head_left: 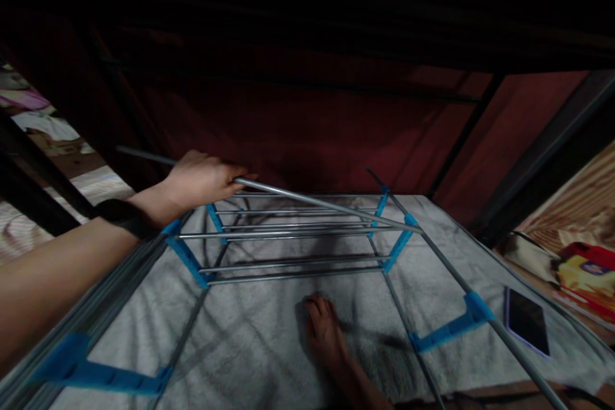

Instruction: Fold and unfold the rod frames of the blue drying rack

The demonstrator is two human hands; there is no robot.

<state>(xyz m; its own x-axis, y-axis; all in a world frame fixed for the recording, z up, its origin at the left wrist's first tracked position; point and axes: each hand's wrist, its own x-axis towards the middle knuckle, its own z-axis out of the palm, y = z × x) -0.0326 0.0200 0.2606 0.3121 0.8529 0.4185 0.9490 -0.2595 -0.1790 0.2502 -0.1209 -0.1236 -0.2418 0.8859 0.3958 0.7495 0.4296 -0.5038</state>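
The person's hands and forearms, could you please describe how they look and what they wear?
The left hand wears no glove; a wide dark band, its exact kind unclear, circles the left forearm, where no sleeve shows. The right hand is ungloved too, and neither band nor sleeve shows on the visible right forearm.

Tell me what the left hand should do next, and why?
Perhaps the left hand should lower the left end of the metal rod toward the middle left blue bracket: the rod slants, that end seems raised past the bracket, while its other end appears near the middle right blue bracket.
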